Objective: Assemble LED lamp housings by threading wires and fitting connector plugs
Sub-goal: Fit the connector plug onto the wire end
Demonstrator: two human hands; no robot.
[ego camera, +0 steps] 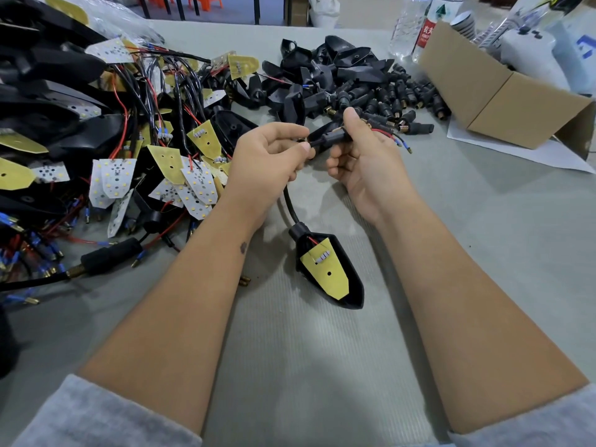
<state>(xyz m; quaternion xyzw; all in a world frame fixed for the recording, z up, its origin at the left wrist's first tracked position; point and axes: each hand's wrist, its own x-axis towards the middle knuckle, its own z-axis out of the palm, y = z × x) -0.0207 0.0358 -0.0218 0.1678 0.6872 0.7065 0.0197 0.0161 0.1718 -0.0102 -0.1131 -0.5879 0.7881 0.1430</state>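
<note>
Head cam: both hands meet just above the middle of the frame. The left hand (271, 153) pinches the black cable (290, 204) between thumb and curled fingers, and the right hand (361, 156) has thumb and fingers wrapped round a black connector plug (332, 138), with red and black wires (392, 138) poking out to its right. The cable loops down to a lamp housing (332, 272) lying on the grey table (322, 366), lower centre. A tangle of LED boards (116, 179) fills the left, loose plugs (393, 95) upper centre, a cardboard box (503, 101) upper right.

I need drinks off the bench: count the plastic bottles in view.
2, side by side at the table's far right edge: a clear bottle and a red-labelled bottle right of it. Others may hide behind the cardboard box.
</note>
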